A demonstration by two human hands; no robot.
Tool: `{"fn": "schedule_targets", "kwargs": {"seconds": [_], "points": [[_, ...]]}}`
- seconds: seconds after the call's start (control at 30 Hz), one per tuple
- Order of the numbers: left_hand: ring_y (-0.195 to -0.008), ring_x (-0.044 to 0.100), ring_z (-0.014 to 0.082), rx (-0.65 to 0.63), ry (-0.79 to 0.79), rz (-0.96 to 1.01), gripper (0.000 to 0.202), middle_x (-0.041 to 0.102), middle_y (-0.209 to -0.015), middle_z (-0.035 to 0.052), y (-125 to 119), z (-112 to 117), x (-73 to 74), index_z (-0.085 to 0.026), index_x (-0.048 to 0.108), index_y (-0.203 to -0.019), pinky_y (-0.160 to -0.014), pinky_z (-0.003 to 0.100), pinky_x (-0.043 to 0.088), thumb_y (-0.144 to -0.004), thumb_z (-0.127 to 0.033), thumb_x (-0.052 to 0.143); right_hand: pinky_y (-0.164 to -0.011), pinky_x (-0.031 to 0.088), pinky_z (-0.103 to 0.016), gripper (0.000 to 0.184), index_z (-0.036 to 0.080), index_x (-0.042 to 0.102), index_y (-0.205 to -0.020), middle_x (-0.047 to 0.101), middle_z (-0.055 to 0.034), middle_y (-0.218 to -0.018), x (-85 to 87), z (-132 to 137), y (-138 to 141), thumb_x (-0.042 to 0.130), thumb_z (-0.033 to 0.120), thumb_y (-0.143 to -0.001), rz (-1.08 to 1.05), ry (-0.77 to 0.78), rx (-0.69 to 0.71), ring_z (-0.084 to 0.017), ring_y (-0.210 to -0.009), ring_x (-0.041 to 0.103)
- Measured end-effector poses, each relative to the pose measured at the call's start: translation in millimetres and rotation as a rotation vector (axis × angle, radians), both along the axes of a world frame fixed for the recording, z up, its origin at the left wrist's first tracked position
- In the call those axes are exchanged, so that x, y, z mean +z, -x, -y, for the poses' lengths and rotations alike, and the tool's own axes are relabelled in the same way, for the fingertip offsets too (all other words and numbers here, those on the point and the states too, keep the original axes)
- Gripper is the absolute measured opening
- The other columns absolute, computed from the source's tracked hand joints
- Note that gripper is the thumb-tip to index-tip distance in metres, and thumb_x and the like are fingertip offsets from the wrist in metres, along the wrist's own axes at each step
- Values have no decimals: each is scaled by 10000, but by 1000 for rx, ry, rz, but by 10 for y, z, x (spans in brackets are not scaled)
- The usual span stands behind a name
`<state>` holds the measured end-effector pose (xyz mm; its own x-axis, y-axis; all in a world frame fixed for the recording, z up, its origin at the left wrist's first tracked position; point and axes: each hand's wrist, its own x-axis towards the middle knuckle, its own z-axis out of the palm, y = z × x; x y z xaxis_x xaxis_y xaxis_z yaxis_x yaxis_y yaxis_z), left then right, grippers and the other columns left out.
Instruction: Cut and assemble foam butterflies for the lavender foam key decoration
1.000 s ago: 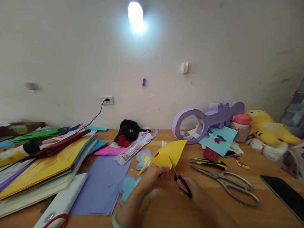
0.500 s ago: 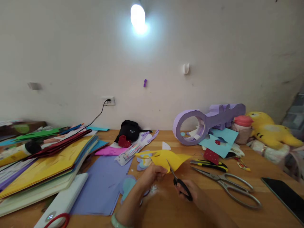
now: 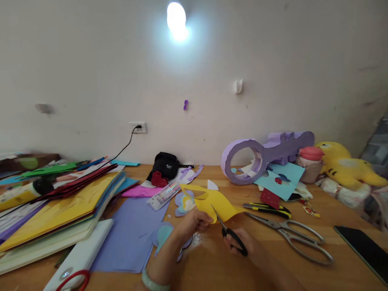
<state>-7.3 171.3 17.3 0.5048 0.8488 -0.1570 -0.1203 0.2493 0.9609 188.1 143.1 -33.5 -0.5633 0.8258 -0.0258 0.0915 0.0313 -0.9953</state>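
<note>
A sheet of yellow paper with a curved cut-out is pinched at its near edge by my left hand. My right hand grips black-handled scissors, their blades pointing up and away at the paper's right part. How far the blades are apart is hard to make out. Under and left of the paper lies a layered purple, blue and cream paper flower. Another purple and light-blue paper flower is partly hidden behind my left forearm.
Large metal scissors, a yellow-black utility knife and a phone lie at right. Purple sheets and a paper stack are at left. Behind stand a purple cardboard key shape and a black pouch.
The yellow paper has turned and tilted, so more of its face and the flower under it show. Both hands keep their hold, my left hand shifting slightly.
</note>
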Motion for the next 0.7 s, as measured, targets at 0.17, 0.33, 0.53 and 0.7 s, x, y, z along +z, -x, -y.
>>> {"fn": "schedule_targets", "kwargs": {"seconds": [0.17, 0.33, 0.53, 0.7], "points": [[-475, 97, 31, -38, 25, -84, 383, 207, -433, -95, 82, -52, -77, -212, 296, -448, -511, 283, 48, -531, -326, 653, -459, 185, -277, 665, 218, 461, -586, 381, 36, -522, 143, 35, -13, 538, 876, -647, 29, 31, 15, -86, -457, 284], [-522, 99, 53, -36, 27, -136, 293, 219, -451, -74, 113, -74, -134, -194, 335, -463, -547, 299, 57, -584, -244, 597, -454, 176, -270, 654, 213, 467, -559, 389, 40, -498, 241, 64, -18, 536, 858, -647, 42, 38, 25, -78, -443, 288], [-482, 114, 42, -46, 8, -150, 432, 200, -441, -84, 96, -64, -121, -211, 266, -457, -525, 276, 67, -574, -352, 657, -463, 210, -267, 555, 221, 420, -534, 371, 45, -503, 279, 95, 19, 620, 725, -648, 33, 82, -19, -82, -460, 287], [-456, 138, 39, -41, 5, -157, 409, 261, -427, -77, 88, -86, -169, -205, 301, -442, -505, 268, 69, -544, -361, 666, -469, 219, -266, 478, 212, 426, -521, 366, 42, -519, 230, 67, 1, 610, 622, -683, 48, 76, 1, -82, -471, 282]]}}
